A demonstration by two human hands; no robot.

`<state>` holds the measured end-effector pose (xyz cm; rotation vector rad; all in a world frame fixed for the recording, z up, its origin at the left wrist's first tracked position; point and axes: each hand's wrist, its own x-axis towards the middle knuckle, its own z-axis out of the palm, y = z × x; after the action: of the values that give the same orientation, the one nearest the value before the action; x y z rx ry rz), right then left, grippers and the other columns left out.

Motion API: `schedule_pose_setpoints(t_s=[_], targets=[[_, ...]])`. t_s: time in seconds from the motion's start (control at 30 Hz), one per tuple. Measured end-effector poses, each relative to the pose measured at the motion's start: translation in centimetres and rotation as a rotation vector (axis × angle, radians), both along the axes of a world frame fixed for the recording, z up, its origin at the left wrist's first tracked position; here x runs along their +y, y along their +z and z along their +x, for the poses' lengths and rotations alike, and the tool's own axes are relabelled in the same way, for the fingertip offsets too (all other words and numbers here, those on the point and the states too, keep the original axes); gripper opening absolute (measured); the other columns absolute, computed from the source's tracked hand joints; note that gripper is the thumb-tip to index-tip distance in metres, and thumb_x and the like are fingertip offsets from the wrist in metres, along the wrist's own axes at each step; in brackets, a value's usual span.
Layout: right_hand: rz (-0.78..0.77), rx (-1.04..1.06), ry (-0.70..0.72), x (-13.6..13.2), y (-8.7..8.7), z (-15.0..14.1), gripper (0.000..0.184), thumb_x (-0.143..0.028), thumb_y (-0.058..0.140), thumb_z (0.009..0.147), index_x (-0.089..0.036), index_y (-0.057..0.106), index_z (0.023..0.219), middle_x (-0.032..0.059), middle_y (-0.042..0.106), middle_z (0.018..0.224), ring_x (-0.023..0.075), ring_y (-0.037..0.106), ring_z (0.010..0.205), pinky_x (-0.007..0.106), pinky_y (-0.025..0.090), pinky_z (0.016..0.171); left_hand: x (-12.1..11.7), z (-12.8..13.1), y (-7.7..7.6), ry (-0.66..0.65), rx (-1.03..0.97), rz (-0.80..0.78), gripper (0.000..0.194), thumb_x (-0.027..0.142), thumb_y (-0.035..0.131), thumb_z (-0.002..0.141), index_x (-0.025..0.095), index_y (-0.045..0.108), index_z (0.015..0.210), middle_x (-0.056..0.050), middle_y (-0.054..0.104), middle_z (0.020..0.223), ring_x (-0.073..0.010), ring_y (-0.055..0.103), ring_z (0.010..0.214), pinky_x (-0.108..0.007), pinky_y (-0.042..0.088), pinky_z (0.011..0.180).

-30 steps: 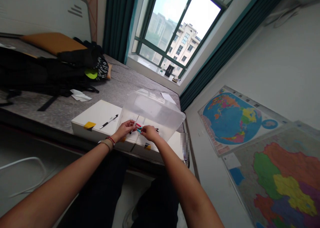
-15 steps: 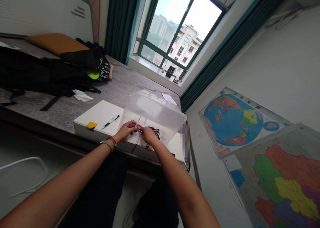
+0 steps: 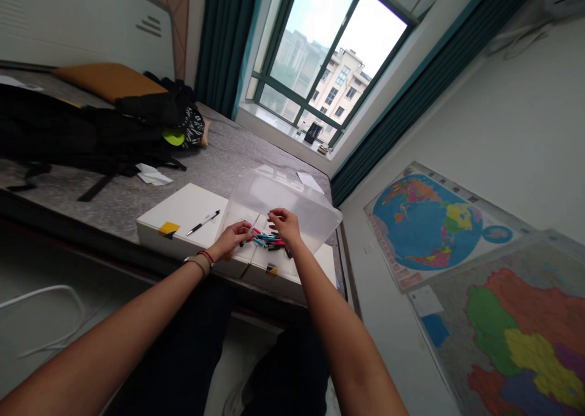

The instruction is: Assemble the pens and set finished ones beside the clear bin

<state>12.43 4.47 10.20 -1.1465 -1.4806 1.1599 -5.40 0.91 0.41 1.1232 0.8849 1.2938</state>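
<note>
My left hand (image 3: pixel 235 237) is closed on a slim pale pen (image 3: pixel 251 228), whose dark end shows below the fingers. A loose heap of pens (image 3: pixel 267 239) in red, teal, black and white lies just right of it, inside a clear plastic bin (image 3: pixel 292 200) tipped on its side. Above the heap is my right hand (image 3: pixel 284 224), its fingers loosely bent and apart, with nothing visible between them. One black-and-silver pen (image 3: pixel 203 223) rests alone on the white box (image 3: pixel 176 206) at the left.
White boxes with yellow-and-black tape (image 3: pixel 272 270) stand under the bin along the edge of a grey mattress (image 3: pixel 223 142). Black bags (image 3: pixel 82 130) and a crumpled tissue (image 3: pixel 154 175) lie on the left. Maps (image 3: pixel 429 215) hang on the right wall.
My right hand has lifted off the pens and moved up and right, away from my left hand, its fingers loosening. More of the pen heap shows. My left hand has hardly moved.
</note>
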Motion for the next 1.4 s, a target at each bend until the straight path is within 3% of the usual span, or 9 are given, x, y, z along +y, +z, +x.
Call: schedule_pose_setpoints(t_s=[0.23,0.37,0.6,0.77,1.03,1.23,1.4], targets=[[-0.005,0.002,-0.033,-0.2,-0.7,0.1,0.030,-0.035,0.074,0.074,-0.017,0.065,0.097,0.0046,0.069,0.090,0.0139,0.068,0.072,0.025,0.057,0.061,0.0,0.1,0.1,0.008,0.010,0.005,0.047,0.044,0.082,0.061,0.018,0.060,0.092,-0.005,0.073,0.085,-0.0205,0.068,0.080,-0.037,0.054,0.082],[0.008,-0.105,-0.057,0.1,-1.2,0.4,0.025,-0.031,0.068,0.080,-0.017,0.065,0.100,0.0053,0.070,0.095,0.0139,0.069,0.074,0.024,0.057,0.062,0.2,0.1,-0.2,-0.001,-0.034,-0.015,0.049,0.046,0.082,0.062,0.018,0.058,0.094,-0.006,0.074,0.087,-0.0215,0.070,0.083,-0.039,0.054,0.086],[0.094,-0.865,0.014,-1.0,-3.4,2.0,0.013,-0.020,0.066,0.081,-0.021,0.073,0.091,0.0032,0.075,0.093,0.0164,0.068,0.086,0.026,0.051,0.081,0.1,-0.1,-0.2,-0.041,-0.071,-0.019,0.049,0.052,0.077,0.068,0.019,0.055,0.097,-0.010,0.076,0.092,-0.0244,0.072,0.088,-0.044,0.051,0.092],[0.168,-1.172,0.028,-1.6,-4.1,3.1,0.023,-0.016,0.058,0.085,-0.023,0.075,0.098,0.0070,0.074,0.102,0.0197,0.066,0.096,0.025,0.046,0.082,0.0,0.0,-0.2,-0.053,-0.112,-0.013,0.046,0.048,0.077,0.070,0.019,0.054,0.096,-0.011,0.076,0.094,-0.0253,0.071,0.094,-0.044,0.048,0.097],[0.210,-1.219,0.014,-1.5,-3.9,3.6,0.026,-0.017,0.056,0.087,-0.021,0.071,0.107,0.0090,0.069,0.108,0.0194,0.063,0.099,0.024,0.042,0.082,0.6,-0.2,-0.9,-0.014,-0.129,0.008,0.041,0.044,0.079,0.069,0.019,0.057,0.094,-0.010,0.075,0.099,-0.0255,0.070,0.099,-0.041,0.048,0.095],[0.237,-1.252,0.213,-1.7,-3.1,2.1,0.022,-0.020,0.058,0.087,-0.023,0.073,0.104,0.0071,0.071,0.105,0.0190,0.063,0.098,0.024,0.043,0.082,0.9,-0.1,-1.2,0.031,-0.110,0.011,0.044,0.045,0.081,0.063,0.018,0.062,0.092,-0.008,0.074,0.096,-0.0252,0.069,0.095,-0.038,0.050,0.089],[0.172,-1.351,0.267,-1.6,-2.6,1.5,0.025,-0.020,0.061,0.085,-0.024,0.073,0.106,0.0080,0.070,0.111,0.0213,0.064,0.101,0.024,0.045,0.080,0.7,-0.1,-1.0,0.055,-0.069,-0.017,0.050,0.047,0.082,0.061,0.016,0.066,0.097,-0.010,0.073,0.101,-0.0250,0.069,0.095,-0.039,0.050,0.091]])
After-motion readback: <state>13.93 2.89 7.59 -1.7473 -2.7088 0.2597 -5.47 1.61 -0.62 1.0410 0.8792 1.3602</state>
